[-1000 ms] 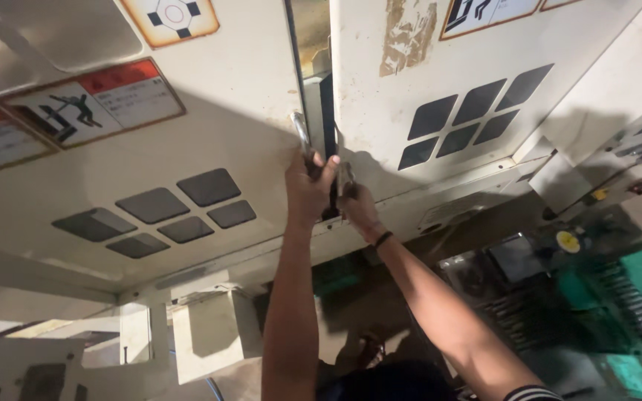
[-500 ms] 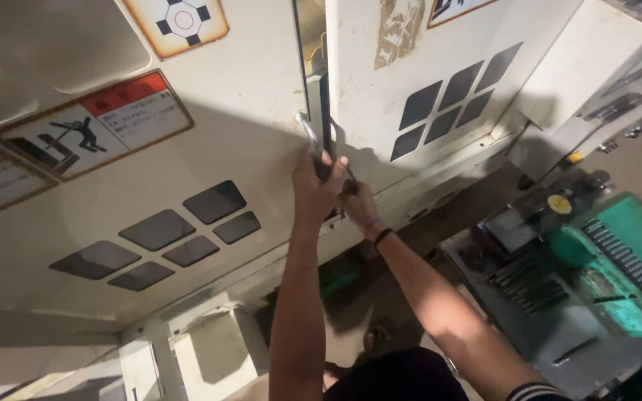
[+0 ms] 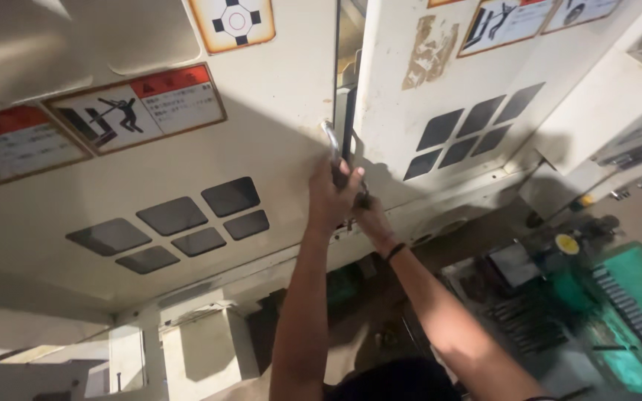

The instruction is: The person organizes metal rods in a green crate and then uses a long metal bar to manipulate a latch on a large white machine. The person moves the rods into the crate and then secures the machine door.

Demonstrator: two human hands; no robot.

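Note:
Two cream machine doors meet at a narrow dark gap. My left hand is closed around the lower end of a curved metal handle on the edge of the left door. Just below and to the right, my right hand, with a dark band on its wrist, grips a dark handle at the edge of the right door; the fingers hide most of that handle. Both arms reach up from the bottom of the view.
Both doors carry groups of dark square panels and warning stickers. A green machine with a yellow cap stands at the lower right. A cream box-shaped part sits below the left door.
The view has shifted, so the doors and hands now sit further right and lower in the frame. Both hands stay on the handles at the gap between the doors.

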